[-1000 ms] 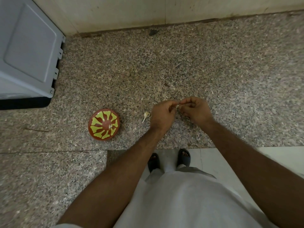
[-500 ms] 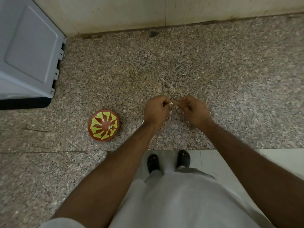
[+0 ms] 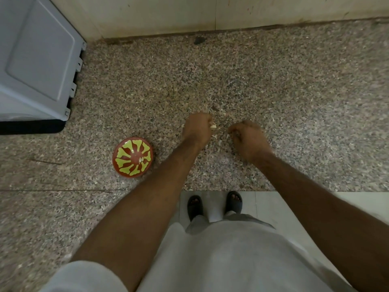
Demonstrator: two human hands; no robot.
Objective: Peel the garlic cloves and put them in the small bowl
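My left hand (image 3: pixel 196 128) pinches a pale garlic clove (image 3: pixel 213 126) at its fingertips, low over the speckled stone counter (image 3: pixel 294 102). My right hand (image 3: pixel 249 139) is a short way to its right with the fingers curled in; nothing shows between them. Bits of garlic skin (image 3: pixel 215 136) lie between the two hands. The small red bowl (image 3: pixel 128 157) with yellow markings stands to the left of my left forearm, and one peeled clove (image 3: pixel 140 159) lies inside it.
A grey plastic crate (image 3: pixel 37 60) fills the far left corner. The wall (image 3: pixel 210 13) runs along the counter's back. The counter's front edge is just below my hands, with my sandalled feet (image 3: pixel 214 205) on the pale floor beneath.
My hands were joined on the clove and have pulled apart, the right moving right and down. The unpeeled clove seen beside my left hand is now hidden by my forearm.
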